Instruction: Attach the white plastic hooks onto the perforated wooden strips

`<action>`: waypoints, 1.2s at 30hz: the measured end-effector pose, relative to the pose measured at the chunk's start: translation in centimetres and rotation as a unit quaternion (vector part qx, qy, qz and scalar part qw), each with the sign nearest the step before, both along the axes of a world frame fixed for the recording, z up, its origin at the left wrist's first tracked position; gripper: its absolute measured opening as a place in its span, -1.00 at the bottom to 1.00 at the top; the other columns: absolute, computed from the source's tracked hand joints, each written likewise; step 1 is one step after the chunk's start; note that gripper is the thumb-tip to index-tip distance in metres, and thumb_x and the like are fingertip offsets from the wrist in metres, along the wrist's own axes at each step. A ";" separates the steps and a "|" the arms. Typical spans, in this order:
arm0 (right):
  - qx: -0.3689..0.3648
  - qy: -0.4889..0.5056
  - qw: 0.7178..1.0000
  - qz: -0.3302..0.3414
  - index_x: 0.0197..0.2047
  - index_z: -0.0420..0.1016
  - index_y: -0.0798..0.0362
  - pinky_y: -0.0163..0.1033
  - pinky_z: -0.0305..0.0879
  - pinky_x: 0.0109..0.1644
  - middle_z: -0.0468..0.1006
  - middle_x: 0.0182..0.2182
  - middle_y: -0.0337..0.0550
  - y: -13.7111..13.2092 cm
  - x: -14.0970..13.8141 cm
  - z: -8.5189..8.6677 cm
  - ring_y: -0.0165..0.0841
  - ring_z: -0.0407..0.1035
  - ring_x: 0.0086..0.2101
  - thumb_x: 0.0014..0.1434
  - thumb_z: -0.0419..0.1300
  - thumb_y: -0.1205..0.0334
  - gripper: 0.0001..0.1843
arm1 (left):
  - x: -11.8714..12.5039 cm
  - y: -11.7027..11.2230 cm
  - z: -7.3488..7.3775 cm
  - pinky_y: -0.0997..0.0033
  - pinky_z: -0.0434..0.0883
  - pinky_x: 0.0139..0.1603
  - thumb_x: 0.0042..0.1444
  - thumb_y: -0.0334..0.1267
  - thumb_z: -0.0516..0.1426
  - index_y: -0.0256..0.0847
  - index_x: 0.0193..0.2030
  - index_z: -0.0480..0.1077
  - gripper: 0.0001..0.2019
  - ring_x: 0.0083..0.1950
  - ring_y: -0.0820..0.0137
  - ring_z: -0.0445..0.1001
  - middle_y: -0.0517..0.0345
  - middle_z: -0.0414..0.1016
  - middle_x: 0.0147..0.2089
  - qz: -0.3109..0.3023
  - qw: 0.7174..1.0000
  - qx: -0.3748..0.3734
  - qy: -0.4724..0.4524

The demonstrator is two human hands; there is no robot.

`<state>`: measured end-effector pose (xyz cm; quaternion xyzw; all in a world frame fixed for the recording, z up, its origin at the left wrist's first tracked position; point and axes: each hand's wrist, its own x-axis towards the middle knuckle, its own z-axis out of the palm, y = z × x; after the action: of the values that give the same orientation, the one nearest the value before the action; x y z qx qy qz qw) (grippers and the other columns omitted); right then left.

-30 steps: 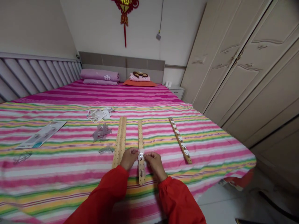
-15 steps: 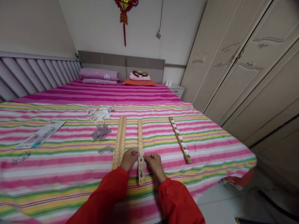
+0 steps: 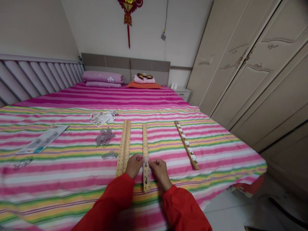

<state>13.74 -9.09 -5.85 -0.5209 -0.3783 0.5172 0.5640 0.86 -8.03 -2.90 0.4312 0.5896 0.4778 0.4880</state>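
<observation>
A narrow wooden strip with rows of holes (image 3: 145, 141) lies lengthwise on the bed in front of me. Over its nearer half, my left hand (image 3: 134, 165) and my right hand (image 3: 159, 170) pinch a small clear plastic bag (image 3: 145, 158) from either side. What is inside the bag is too small to make out. Small dark metal pieces (image 3: 146, 180) sit on the strip's near end. Left of my left hand, two more perforated wooden strips (image 3: 123, 146) lie side by side. Farther right is a wooden strip (image 3: 195, 165) carrying several round white tags.
Small clear packets (image 3: 105, 136) and another packet (image 3: 110, 154) lie to the left. Behind them is a pile of cards and bags (image 3: 103, 117). A long clear package (image 3: 44, 139) and a thin loop (image 3: 23, 163) rest farther left on the striped sheet (image 3: 72, 183).
My view has shifted very slightly. Both hands keep their pinch on the plastic bag over the strip, with hardly any visible movement.
</observation>
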 end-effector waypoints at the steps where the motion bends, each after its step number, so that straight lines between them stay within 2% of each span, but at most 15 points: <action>1: 0.003 0.000 1.000 0.000 -0.66 0.46 0.11 -0.33 0.14 -0.53 0.43 -0.71 -0.26 0.0 0.0 -0.1 -0.45 0.22 -0.64 -0.30 0.33 0.13 -0.78 | 0.0 0.0 0.0 0.47 0.30 -0.51 -0.29 -0.34 0.20 -0.28 -0.50 0.38 -0.87 -0.55 0.47 0.36 0.27 0.38 -0.59 0.002 1.000 0.002 0.004; 7: 0.011 -0.006 1.000 -0.002 -0.65 0.44 0.11 -0.35 0.15 -0.54 0.41 -0.71 -0.28 0.1 -0.1 -0.6 -0.45 0.23 -0.63 -0.27 0.32 0.15 -0.79 | 0.2 -0.1 -0.7 0.49 0.33 -0.49 -0.26 -0.38 0.18 -0.24 -0.48 0.35 -0.87 -0.52 0.48 0.36 0.30 0.36 -0.56 0.039 0.998 0.020 0.039; 9: 0.015 -0.004 1.000 -0.007 -0.63 0.43 0.10 -0.35 0.16 -0.53 0.42 -0.70 -0.28 0.1 -0.1 -0.9 -0.45 0.23 -0.63 -0.26 0.31 0.17 -0.80 | 0.3 -0.1 -1.2 0.48 0.34 -0.48 -0.26 -0.38 0.18 -0.23 -0.48 0.34 -0.87 -0.52 0.48 0.36 0.30 0.35 -0.55 0.064 0.996 0.042 0.048; 11: 0.023 -0.002 1.000 -0.011 -0.59 0.43 0.10 -0.36 0.16 -0.54 0.39 -0.71 -0.32 0.0 -0.2 -1.0 -0.45 0.22 -0.63 -0.24 0.31 0.19 -0.83 | 0.4 -0.1 -1.7 0.46 0.36 -0.44 -0.25 -0.36 0.16 -0.23 -0.50 0.34 -0.90 -0.49 0.47 0.37 0.28 0.36 -0.53 0.063 0.994 0.075 0.051; 14: 0.050 -0.020 0.998 0.008 -0.37 0.52 0.10 -0.34 0.19 -0.53 0.39 -0.67 -0.34 -0.4 -0.1 -0.9 -0.43 0.23 -0.62 -0.14 0.27 0.21 -0.79 | 0.3 -0.4 -2.2 0.40 0.41 -0.32 -0.22 -0.30 0.16 -0.24 -0.51 0.41 -0.92 -0.42 0.41 0.42 0.19 0.43 -0.50 0.030 0.992 0.107 0.054; 16: 0.097 -0.059 0.993 0.033 -0.18 0.55 0.07 -0.29 0.29 -0.41 0.50 -0.53 -0.25 -0.8 0.1 -0.7 -0.36 0.34 -0.51 -0.04 0.21 0.21 -0.70 | 0.1 -0.7 -2.4 0.33 0.43 -0.24 -0.20 -0.27 0.17 -0.26 -0.46 0.48 -0.86 -0.37 0.38 0.45 0.13 0.49 -0.44 0.018 0.991 0.115 0.060; 18: 0.152 -0.130 0.978 0.055 -0.09 0.55 0.03 -0.21 0.34 -0.24 0.54 -0.38 -0.15 -1.2 0.3 -0.6 -0.30 0.40 -0.35 0.07 0.14 0.23 -0.67 | -0.2 -1.1 -2.4 0.28 0.44 -0.17 -0.20 -0.26 0.18 -0.26 -0.40 0.53 -0.81 -0.32 0.36 0.47 0.09 0.51 -0.37 0.012 0.990 0.122 0.068; 21: 0.196 -0.265 0.940 0.088 0.00 0.52 0.00 -0.19 0.32 -0.20 0.46 -0.39 -0.12 -1.6 0.8 -0.5 -0.28 0.37 -0.32 0.16 0.04 0.31 -0.62 | -0.4 -1.6 -2.3 0.28 0.44 -0.16 -0.20 -0.27 0.18 -0.21 -0.33 0.56 -0.76 -0.29 0.36 0.45 0.10 0.50 -0.32 -0.007 0.989 0.120 0.084; 24: 0.200 -0.351 0.906 0.125 0.10 0.43 -0.03 -0.23 0.31 -0.24 0.39 -0.40 -0.14 -1.7 1.1 -0.4 -0.30 0.34 -0.34 0.19 0.00 0.37 -0.56 | -0.5 -1.8 -2.3 0.31 0.44 -0.20 -0.20 -0.29 0.17 -0.19 -0.27 0.57 -0.72 -0.31 0.39 0.40 0.13 0.44 -0.33 -0.029 0.988 0.116 0.099; 30: 0.168 -0.454 0.857 0.176 0.22 0.27 -0.04 -0.27 0.26 -0.31 0.34 -0.36 -0.13 -1.5 1.2 0.7 -0.30 0.33 -0.35 0.23 -0.03 0.38 -0.50 | -0.5 -1.3 -2.8 0.34 0.38 -0.23 -0.17 -0.32 0.15 -0.16 -0.15 0.56 -0.63 -0.34 0.41 0.32 0.23 0.27 -0.44 -0.065 0.980 0.116 0.146; 33: 0.159 -0.472 0.847 0.189 0.25 0.22 -0.06 -0.29 0.24 -0.32 0.34 -0.33 -0.12 -1.4 1.2 0.9 -0.31 0.33 -0.35 0.24 -0.04 0.36 -0.49 | -0.6 -1.2 -2.8 0.33 0.36 -0.22 -0.16 -0.32 0.14 -0.17 -0.10 0.54 -0.60 -0.34 0.41 0.30 0.23 0.24 -0.42 -0.072 0.980 0.108 0.150; 36: 0.176 -0.444 0.858 0.190 0.25 0.22 -0.10 -0.30 0.25 -0.29 0.34 -0.33 -0.14 -1.4 1.4 0.4 -0.32 0.33 -0.34 0.23 -0.03 0.38 -0.47 | -0.7 -1.3 -2.8 0.34 0.36 -0.19 -0.16 -0.33 0.13 -0.17 -0.11 0.54 -0.60 -0.32 0.41 0.30 0.23 0.24 -0.40 -0.072 0.984 0.094 0.134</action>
<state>15.10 -10.51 -5.41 -0.5052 -0.7651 0.2523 0.3095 0.19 -9.28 -5.72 0.5767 0.5692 0.4330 0.3950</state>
